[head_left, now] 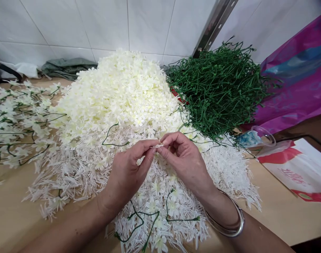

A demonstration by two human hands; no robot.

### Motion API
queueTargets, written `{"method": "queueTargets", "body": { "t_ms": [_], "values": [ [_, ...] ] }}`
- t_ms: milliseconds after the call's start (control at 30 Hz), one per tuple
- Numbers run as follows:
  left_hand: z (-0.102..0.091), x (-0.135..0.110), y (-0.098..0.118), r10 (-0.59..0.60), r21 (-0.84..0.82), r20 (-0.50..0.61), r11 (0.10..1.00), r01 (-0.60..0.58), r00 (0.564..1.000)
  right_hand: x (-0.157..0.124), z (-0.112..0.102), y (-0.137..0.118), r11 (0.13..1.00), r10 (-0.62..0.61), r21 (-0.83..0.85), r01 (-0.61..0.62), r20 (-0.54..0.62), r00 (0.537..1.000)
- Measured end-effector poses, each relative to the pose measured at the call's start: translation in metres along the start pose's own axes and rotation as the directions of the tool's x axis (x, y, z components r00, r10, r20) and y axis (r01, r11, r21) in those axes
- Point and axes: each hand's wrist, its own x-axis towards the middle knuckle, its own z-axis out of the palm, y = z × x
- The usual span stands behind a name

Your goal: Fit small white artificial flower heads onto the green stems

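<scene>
Above the middle of the heap, my left hand (pixel 127 172) and my right hand (pixel 188 163) meet fingertip to fingertip. Between them they pinch a small white flower piece (pixel 157 145), mostly covered by thumbs and forefingers. Below spreads a layer of thin white plastic strands (pixel 89 172), with scattered pale flowers (pixel 152 205) and a few loose green stems (pixel 141 213) on top. Behind the hands rises a large mound of cream artificial flower heads (pixel 126 91). To its right stands a thick tangle of green plastic stems (pixel 220 91). A silver bangle circles my right wrist.
Green stems with white flowers (pixel 23 123) lie at the left. On the right are a clear plastic cup (pixel 265 136), a red and white paper packet (pixel 297 172) and a purple plastic bag (pixel 300 80). A metal post (pixel 215 26) and grey-green cloth (pixel 65 66) are behind.
</scene>
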Motion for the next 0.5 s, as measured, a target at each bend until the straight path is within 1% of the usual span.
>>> {"method": "queueTargets", "body": {
  "t_ms": [67, 133, 200, 333, 500],
  "values": [
    [0.0008, -0.0002, -0.0002, -0.079, -0.060, 0.005, 0.995, 0.079, 0.997, 0.0004, 0.0000, 0.0014, 0.998, -0.063, -0.016, 0.063, -0.016, 0.998],
    [0.0019, -0.0011, -0.0011, -0.165, -0.104, 0.020, 0.981, 0.166, 0.986, 0.0006, -0.0001, 0.0016, 0.986, -0.151, -0.063, 0.152, 0.012, 0.988],
    [0.0030, -0.0026, -0.0023, -0.215, -0.145, 0.042, 0.965, 0.219, 0.976, 0.0001, -0.0002, 0.0011, 0.968, -0.222, -0.107, 0.225, 0.038, 0.974],
    [0.0041, -0.0069, -0.0028, -0.242, -0.259, 0.097, 0.931, 0.259, 0.965, -0.0031, -0.0005, 0.0010, 0.949, -0.285, -0.131, 0.286, 0.029, 0.958],
    [0.0050, -0.0099, 0.0014, -0.217, -0.325, 0.070, 0.918, 0.227, 0.974, -0.0086, -0.0010, 0.0021, 0.900, -0.393, -0.187, 0.394, 0.044, 0.918]
  ]
}}
